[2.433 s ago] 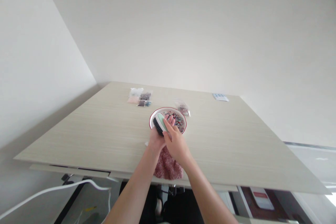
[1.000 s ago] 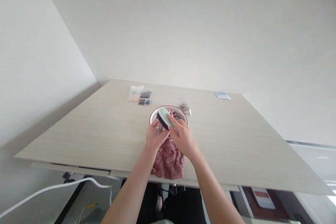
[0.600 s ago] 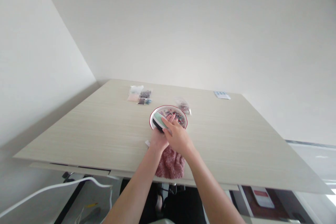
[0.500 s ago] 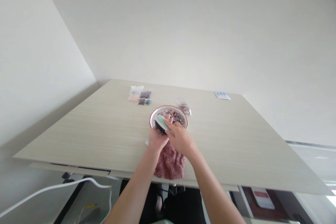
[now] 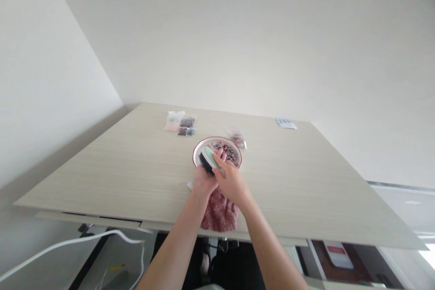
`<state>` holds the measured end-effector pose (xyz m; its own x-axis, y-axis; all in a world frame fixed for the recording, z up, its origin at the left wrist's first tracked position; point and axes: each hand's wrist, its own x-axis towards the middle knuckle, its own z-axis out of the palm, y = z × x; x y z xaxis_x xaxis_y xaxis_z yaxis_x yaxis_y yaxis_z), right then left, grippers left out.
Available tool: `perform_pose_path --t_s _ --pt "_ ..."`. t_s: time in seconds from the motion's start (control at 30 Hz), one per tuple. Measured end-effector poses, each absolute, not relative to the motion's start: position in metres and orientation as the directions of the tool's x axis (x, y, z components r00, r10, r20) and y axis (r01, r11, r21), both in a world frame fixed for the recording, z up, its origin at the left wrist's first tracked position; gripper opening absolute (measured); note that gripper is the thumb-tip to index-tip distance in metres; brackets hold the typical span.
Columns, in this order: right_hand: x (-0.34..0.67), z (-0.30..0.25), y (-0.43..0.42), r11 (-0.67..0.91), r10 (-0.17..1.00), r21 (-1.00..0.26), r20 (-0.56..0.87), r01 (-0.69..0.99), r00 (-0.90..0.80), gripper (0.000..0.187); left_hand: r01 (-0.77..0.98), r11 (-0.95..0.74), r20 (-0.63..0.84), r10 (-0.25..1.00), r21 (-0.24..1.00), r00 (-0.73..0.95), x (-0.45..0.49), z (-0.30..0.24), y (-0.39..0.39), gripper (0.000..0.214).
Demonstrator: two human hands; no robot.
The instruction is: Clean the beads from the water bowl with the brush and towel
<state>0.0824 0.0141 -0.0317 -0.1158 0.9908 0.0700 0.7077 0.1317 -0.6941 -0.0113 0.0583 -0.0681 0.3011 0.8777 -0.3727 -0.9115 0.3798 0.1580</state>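
Note:
A white plate (image 5: 199,149) with a red rim stands on the table, with several small colored beads (image 5: 229,152) in it. My right hand (image 5: 231,181) is closed round a mint-green brush (image 5: 208,158) with black bristles, held over the plate's near left edge. My left hand (image 5: 203,182) sits just under the brush at the plate's near rim; its fingers are mostly hidden behind the brush and my right hand. A pink fuzzy cloth (image 5: 219,212) lies under both wrists at the table's front edge.
Small clear bags of beads (image 5: 180,124) lie at the far left of the light wood table (image 5: 136,167). Another bag (image 5: 237,138) lies right behind the plate. A small blue-and-white card (image 5: 286,123) lies far right. A white cable (image 5: 57,247) hangs below the table.
The brush has swept back and forth over the plate's near left part, a small way each time. My left hand has stayed at the plate's near rim.

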Motion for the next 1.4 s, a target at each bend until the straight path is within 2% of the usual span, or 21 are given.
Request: perform_pose_path --t_s 0.1,0.2,0.3,0.5,0.67,0.73,0.87,1.03,1.13,1.23,1.4 --pt "0.081 -0.032 0.012 0.117 0.992 -0.699 0.048 0.705 -0.118 0.047 -0.913 0.383 -0.361 0.879 0.144 0.311 -0.013 -0.068 0.059 0.047" --pt "0.077 -0.034 0.010 0.153 0.987 -0.753 0.086 0.640 -0.135 0.046 -0.918 0.365 -0.335 0.893 0.152 0.300 -0.016 -0.067 0.060 0.047" --pt "0.075 -0.036 0.010 0.168 0.985 -0.813 0.154 0.558 -0.073 0.047 -0.915 0.373 -0.353 0.885 0.152 0.302 -0.018 -0.066 0.062 0.044" --pt "0.085 -0.037 0.014 0.183 0.972 -0.868 0.231 0.462 0.050 0.047 -0.910 0.370 -0.393 0.877 0.187 0.275 -0.022 -0.070 0.067 0.024" --pt "0.091 -0.039 0.016 0.223 0.958 -0.871 0.279 0.438 0.066 0.047 -0.918 0.325 -0.267 0.927 0.226 0.263 -0.021 -0.069 0.064 0.037" --pt "0.091 -0.039 0.016 0.218 0.961 -0.867 0.270 0.449 0.055 0.047 -0.913 0.341 -0.251 0.925 0.221 0.285 -0.023 -0.067 0.062 0.041" --pt "0.088 -0.034 0.012 0.186 0.979 -0.832 0.200 0.523 -0.030 0.047 -0.904 0.393 -0.255 0.903 0.168 0.345 -0.027 -0.066 0.058 0.030" --pt "0.081 -0.028 0.008 0.218 0.976 -0.709 0.157 0.670 -0.152 0.047 -0.905 0.411 -0.148 0.907 0.114 0.394 -0.026 -0.070 0.057 0.043" --pt "0.079 -0.025 0.007 0.195 0.981 -0.624 0.114 0.757 -0.159 0.048 -0.903 0.414 -0.166 0.904 0.116 0.393 -0.026 -0.072 0.057 0.046" --pt "0.076 -0.022 0.005 0.213 0.975 -0.609 0.080 0.764 -0.208 0.046 -0.907 0.391 -0.195 0.912 0.154 0.361 -0.023 -0.072 0.057 0.047" --pt "0.073 -0.019 0.003 0.149 0.989 -0.568 0.089 0.809 -0.120 0.048 -0.903 0.398 -0.205 0.909 0.163 0.363 -0.018 -0.069 0.056 0.048"
